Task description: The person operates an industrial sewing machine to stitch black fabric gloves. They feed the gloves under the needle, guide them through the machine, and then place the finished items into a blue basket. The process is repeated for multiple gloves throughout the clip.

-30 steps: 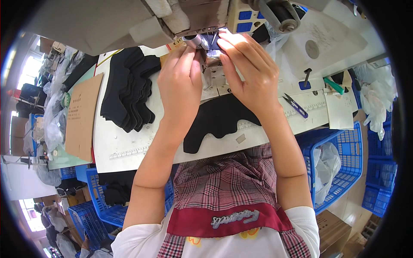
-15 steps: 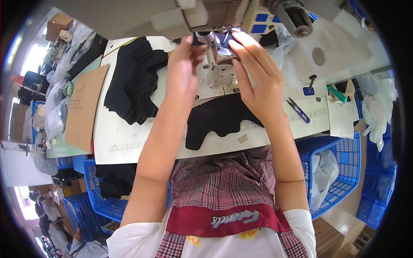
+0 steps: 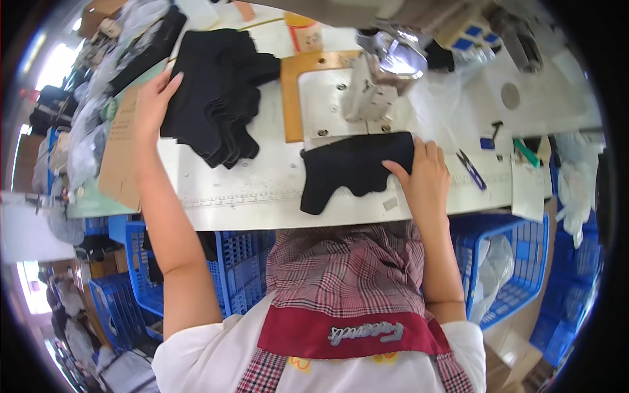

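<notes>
A black fabric piece (image 3: pixel 350 164) with a scalloped near edge lies on the white table in front of the sewing machine (image 3: pixel 373 95). My right hand (image 3: pixel 426 177) grips its right end, with the thumb on top and the fingers along the edge. To the left is a stack of matching black fabric pieces (image 3: pixel 213 92), slightly fanned out. At the stack's left edge is my left hand (image 3: pixel 154 101), its fingers extended and the thumb close to the fabric. Nothing shows lifted in it.
Thread snips (image 3: pixel 472 171) and a green-handled tool (image 3: pixel 526 152) lie at right. An orange-and-white container (image 3: pixel 303 33) stands behind the tan machine plate (image 3: pixel 292 98). Cardboard (image 3: pixel 121 147) leans by the table's left end. Blue baskets (image 3: pixel 246 268) sit below the table edge.
Both hands have left the needle area. My left hand has moved left to the stack; my right has come nearer, onto the loose fabric piece. The view has shifted, showing more behind the machine.
</notes>
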Available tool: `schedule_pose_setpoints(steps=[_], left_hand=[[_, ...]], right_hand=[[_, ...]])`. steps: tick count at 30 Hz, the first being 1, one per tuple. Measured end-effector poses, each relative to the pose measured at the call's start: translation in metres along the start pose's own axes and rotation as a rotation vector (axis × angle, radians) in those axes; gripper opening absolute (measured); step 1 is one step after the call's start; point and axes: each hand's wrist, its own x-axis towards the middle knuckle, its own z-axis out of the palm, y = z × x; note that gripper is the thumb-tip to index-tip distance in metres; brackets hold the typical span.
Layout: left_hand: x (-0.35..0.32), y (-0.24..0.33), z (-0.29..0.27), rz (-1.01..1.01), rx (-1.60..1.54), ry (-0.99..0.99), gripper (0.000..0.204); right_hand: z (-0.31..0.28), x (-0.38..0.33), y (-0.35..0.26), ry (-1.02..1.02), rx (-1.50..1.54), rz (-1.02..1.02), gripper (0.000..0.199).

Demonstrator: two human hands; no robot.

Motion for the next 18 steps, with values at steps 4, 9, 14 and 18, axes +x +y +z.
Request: schedule_pose_setpoints(steps=[4, 9, 14, 18], left_hand=[[-0.003, -0.034, 0.007, 0.085, 0.346, 0.175, 0.038], [-0.059, 0.048, 0.073, 0.495, 0.454, 0.576, 0.024], [-0.118, 0.073, 0.166, 0.719, 0.189, 0.034, 0.020], [-0.142, 0.087, 0.216, 0.729, 0.107, -0.085, 0.035]], right_hand=[[-0.004, 0.005, -0.007, 0.033, 0.076, -0.006, 0.057], [0.005, -0.005, 0.000, 0.137, 0.082, -0.026, 0.057], [0.001, -0.001, -0.011, 0.154, 0.166, -0.009, 0.051], [0.010, 0.001, -0.009, 0.119, 0.544, 0.111, 0.035]])
